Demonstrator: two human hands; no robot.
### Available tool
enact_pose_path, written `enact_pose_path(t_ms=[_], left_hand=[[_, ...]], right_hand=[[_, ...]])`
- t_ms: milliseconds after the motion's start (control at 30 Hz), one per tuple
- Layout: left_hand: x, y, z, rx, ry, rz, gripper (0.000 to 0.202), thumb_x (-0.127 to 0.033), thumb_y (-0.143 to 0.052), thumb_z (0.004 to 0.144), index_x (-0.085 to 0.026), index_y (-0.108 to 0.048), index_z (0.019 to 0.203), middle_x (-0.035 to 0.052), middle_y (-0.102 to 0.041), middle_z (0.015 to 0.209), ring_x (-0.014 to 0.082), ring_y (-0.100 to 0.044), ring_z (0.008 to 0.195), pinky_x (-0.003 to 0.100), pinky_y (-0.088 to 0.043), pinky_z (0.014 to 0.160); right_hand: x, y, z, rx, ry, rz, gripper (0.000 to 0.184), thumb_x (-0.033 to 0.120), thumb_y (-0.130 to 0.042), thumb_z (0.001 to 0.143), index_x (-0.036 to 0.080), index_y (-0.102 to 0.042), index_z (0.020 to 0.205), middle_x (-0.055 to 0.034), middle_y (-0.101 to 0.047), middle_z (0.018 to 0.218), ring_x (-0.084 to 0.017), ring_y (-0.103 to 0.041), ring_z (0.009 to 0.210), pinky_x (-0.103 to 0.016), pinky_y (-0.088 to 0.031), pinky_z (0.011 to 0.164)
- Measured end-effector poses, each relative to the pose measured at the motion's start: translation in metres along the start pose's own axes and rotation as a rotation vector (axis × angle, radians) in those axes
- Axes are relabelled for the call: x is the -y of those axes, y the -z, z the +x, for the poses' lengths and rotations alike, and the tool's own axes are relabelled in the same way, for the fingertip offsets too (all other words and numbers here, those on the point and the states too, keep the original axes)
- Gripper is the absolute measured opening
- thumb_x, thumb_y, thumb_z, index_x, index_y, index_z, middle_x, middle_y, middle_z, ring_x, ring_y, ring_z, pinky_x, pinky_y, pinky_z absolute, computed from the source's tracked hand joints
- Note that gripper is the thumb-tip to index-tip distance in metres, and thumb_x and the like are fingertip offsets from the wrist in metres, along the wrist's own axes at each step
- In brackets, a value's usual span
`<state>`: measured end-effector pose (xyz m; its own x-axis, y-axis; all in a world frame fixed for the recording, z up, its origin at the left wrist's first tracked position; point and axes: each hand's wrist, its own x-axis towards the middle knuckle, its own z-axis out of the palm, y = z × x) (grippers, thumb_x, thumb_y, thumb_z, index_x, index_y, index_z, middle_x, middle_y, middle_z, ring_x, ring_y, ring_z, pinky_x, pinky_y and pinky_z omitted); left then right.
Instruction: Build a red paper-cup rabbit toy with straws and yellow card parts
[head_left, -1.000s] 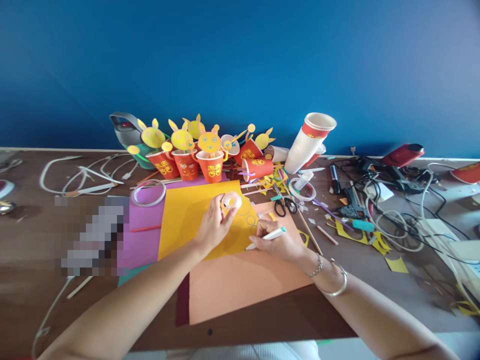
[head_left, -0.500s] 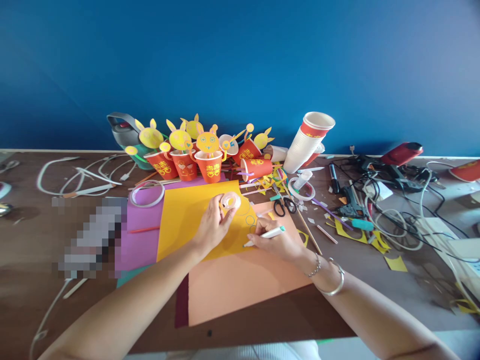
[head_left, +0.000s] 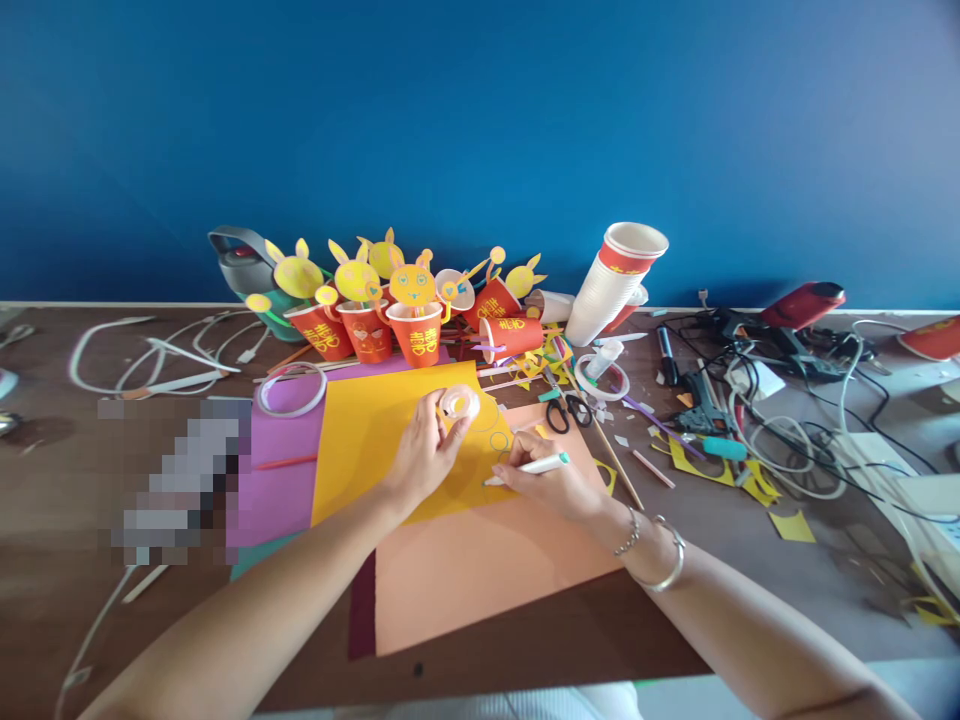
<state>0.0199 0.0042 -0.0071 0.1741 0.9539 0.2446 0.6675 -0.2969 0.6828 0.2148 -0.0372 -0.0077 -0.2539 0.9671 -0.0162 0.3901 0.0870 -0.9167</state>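
Note:
Between the thumb and fingers of my left hand (head_left: 427,445) is a small roll of clear tape (head_left: 460,403), held just above a yellow paper sheet (head_left: 360,430). My right hand (head_left: 551,478) grips a white marker (head_left: 541,464) with a green end, its tip at the yellow sheet. Small circles drawn on the sheet show between the two hands. Under the yellow sheet lies a peach paper sheet (head_left: 465,580), and a purple sheet (head_left: 281,480) sticks out at the left. Black-handled scissors (head_left: 568,412) rest beyond my right hand.
Red paper cups (head_left: 415,335) with yellow rabbit faces stand at the back, beside a leaning stack of white cups (head_left: 609,290). A larger tape roll (head_left: 292,390) lies on the purple sheet. Yellow scraps, a glue gun (head_left: 705,405) and tangled cables (head_left: 795,455) cover the right side.
The marker tip has shifted very slightly left on the yellow sheet. My left hand keeps the tape roll in nearly the same place; the view has moved a little.

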Motion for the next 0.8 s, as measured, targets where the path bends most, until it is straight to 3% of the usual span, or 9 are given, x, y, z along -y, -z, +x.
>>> enact_pose_path(t_ms=[800], left_hand=[[-0.0007, 0.0006, 0.0002, 0.007, 0.009, -0.010, 0.035, -0.043, -0.049, 0.089, -0.017, -0.046, 0.112, 0.0001, -0.054, 0.076, 0.0153, -0.055, 0.063, 0.029, -0.045, 0.060]], right_hand=[[-0.0095, -0.0027, 0.0006, -0.109, -0.006, 0.012, 0.027, 0.035, -0.065, 0.080, 0.021, -0.047, 0.064, 0.0017, -0.058, 0.062, -0.013, -0.049, 0.060, -0.024, -0.036, 0.054]])
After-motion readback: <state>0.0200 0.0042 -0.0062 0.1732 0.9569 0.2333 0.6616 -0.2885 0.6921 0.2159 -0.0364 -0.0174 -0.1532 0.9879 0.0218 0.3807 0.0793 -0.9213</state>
